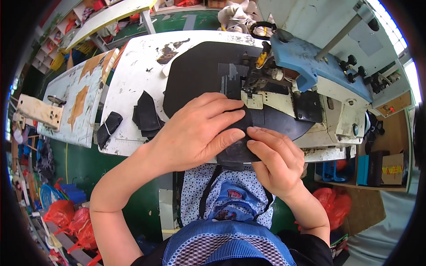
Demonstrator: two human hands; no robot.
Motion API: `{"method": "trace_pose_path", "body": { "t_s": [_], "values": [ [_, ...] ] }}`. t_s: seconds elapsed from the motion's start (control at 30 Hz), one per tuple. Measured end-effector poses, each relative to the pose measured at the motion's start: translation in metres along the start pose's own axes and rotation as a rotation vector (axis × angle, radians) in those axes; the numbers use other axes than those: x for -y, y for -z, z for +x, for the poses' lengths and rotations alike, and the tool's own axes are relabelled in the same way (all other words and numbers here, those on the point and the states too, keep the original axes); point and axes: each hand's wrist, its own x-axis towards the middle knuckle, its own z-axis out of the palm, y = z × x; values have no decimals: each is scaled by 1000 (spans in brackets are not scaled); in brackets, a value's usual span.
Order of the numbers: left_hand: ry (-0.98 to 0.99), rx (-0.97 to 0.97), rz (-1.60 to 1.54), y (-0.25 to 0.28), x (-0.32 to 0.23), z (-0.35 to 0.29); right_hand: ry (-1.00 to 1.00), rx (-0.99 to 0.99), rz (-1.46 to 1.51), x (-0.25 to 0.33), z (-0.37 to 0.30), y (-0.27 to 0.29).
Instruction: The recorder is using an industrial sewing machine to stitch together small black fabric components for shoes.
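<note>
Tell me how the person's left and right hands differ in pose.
The left hand is spread, its fingers fairly straight and pointing rightward; the right hand has more bent fingers, pointing up and to the left. The left hand's upper fingertips reach close to the pale metal plate; the right hand's stop nearer the person. Both are bare, with fingers at the black material.

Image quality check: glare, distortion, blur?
Head view: fisheye bows the white table's edges, black border rings the corners; head view: upper-right window blown out; head view: left hand and right hand fairly sharp, black piece low in detail.
</note>
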Motion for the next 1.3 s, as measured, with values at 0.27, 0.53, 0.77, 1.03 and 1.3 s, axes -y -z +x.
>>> {"method": "trace_pose_path", "body": {
  "t_s": [0.27,0.53,0.77,1.03,1.3],
  "values": [
    [-59,87,-19,-2,14,18,-19,-37,-31,-4,-1,-5],
    [-66,151,17,4,22,22,-19,-21,-94,0,-6,-14],
    [-165,131,112,14,28,25,0,9,-59,4,-5,-19],
    [-180,118,142,15,37,29,36,18,-122,3,1,-24],
    [-196,118,157,19,46,34,-27,46,-136,6,10,-25]
  ]
}}
